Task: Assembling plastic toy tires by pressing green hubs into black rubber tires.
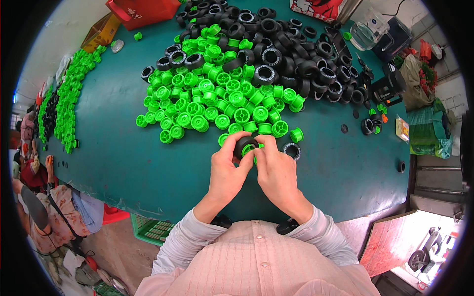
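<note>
Close to my body, over the table, both hands work on one small black toy tyre [242, 145] with a green wheel rim [247, 149] showing in its opening. My left hand [228, 165] is closed around the tyre's left side, thumb and forefinger gripping it. From the other side, my right hand [277, 170] is closed on the rim and tyre edge; its fingertips partly hide how far the rim sits inside. Just right of my right fingers lies a loose black tyre [292, 151]. Beyond my fingertips spreads a heap of green wheel rims [212, 96].
Black tyres [296, 49] are piled at the back of the green table [118, 163]. Further green rims [71, 98] line the left side, where other people sit. At right stand a clear jug [364, 37] and a black container [387, 89]. A green crate [150, 229] is below the front edge.
</note>
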The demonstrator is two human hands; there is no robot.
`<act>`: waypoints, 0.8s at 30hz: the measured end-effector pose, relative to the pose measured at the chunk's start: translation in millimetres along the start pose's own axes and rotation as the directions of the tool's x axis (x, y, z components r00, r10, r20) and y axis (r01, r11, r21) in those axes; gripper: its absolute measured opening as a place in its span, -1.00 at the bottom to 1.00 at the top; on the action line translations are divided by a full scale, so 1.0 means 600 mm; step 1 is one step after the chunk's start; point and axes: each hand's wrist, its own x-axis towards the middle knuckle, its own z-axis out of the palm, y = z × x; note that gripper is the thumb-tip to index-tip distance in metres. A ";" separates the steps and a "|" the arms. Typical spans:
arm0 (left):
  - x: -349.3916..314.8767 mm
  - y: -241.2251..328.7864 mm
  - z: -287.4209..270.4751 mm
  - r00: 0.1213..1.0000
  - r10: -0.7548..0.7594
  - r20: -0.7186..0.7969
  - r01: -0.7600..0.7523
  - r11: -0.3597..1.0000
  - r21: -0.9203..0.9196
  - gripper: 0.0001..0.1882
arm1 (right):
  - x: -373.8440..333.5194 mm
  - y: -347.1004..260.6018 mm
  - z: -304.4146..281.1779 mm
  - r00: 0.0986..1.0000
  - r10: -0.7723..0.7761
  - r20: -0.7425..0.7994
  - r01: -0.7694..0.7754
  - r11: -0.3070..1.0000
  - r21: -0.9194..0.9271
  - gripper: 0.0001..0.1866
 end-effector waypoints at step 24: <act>0.000 0.011 -0.001 1.000 0.020 0.023 -0.018 0.994 -0.112 -0.56 | -0.008 -0.005 0.010 0.989 -0.113 -0.097 0.096 0.982 -0.162 -0.63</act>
